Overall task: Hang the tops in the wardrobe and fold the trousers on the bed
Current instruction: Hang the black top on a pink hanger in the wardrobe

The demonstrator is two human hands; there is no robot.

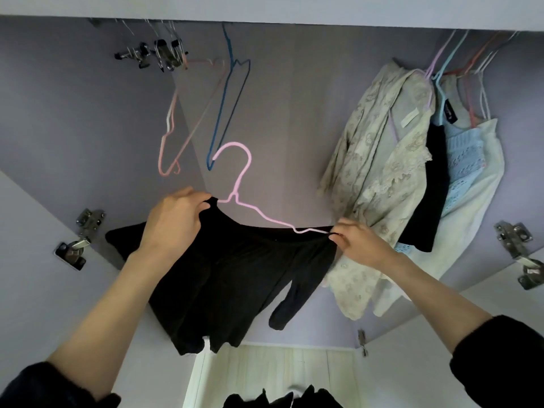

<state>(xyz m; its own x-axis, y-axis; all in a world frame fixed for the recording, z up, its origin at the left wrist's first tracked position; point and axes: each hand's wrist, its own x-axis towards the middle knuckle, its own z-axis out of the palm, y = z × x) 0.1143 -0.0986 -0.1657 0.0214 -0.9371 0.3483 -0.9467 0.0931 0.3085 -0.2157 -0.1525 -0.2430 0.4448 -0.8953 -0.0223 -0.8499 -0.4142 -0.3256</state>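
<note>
Inside the lilac wardrobe point(294, 113), the left hand point(173, 222) grips the black top point(235, 275) at its collar, and the right hand point(359, 242) pinches its shoulder over the pink hanger point(244, 184) between them.

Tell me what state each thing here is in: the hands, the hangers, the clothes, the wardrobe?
Left hand: grips the black top's neckline.
Right hand: pinches the top's shoulder at the hanger's end.
Black top: partly on the hanger, not yet hung.
Pink hanger: held up, hook free of the rail.
Blue hanger: hanging, bare.
Pale pink hanger: hanging, bare.
Lace top: hung.
Wardrobe door: open.
</note>
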